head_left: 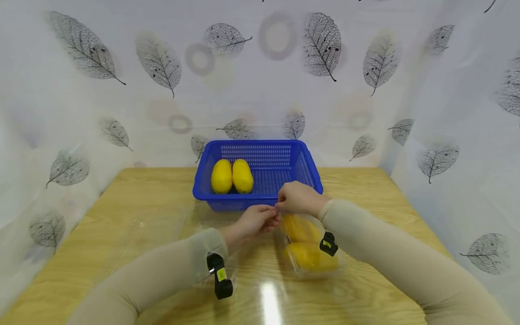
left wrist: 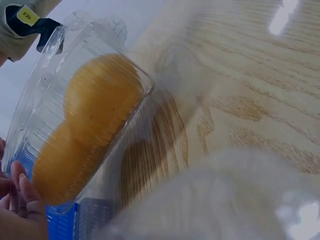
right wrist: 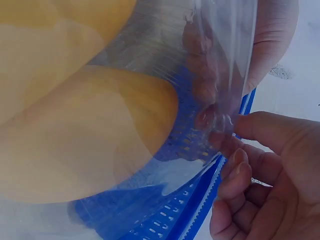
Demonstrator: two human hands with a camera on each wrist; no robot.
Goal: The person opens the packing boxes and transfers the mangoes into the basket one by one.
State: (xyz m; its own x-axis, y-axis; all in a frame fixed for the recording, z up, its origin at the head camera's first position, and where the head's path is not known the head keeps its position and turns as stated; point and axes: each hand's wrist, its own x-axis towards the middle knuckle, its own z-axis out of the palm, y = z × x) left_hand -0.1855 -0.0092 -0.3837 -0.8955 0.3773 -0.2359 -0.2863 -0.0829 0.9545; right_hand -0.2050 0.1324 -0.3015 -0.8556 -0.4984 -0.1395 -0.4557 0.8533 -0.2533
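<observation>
I pinch the edge of a clear plastic container [head_left: 301, 272] between the thumb and fingers of my right hand [head_left: 299, 197], and my left hand [head_left: 256, 220] grips the same edge just beside it, so both sets of fingers are drawn narrow and nearly meet. The container sits in front of the blue basket [head_left: 247, 197], toward my right and partly under my right forearm; I cannot tell whether its base touches the table [head_left: 357, 293]. Two yellow fruits [head_left: 310, 257] lie inside it, side by side and touching, and I find no brand or printing on the plastic or on their skins.

The only labels I see are on my black wrist straps: a yellow label [head_left: 221, 274] on the left one and another yellow tag [head_left: 327, 243] on the right. From the left wrist view the right one bears a few characters, seemingly an R and a 6 or a 9, too small to be sure of. The left one I cannot read.

Two more yellow fruits [head_left: 231, 176] stand together in the basket's left half. More clear plastic [head_left: 158, 223] lies to my left, and the backdrop [head_left: 260, 99] carries grey leaf prints.
</observation>
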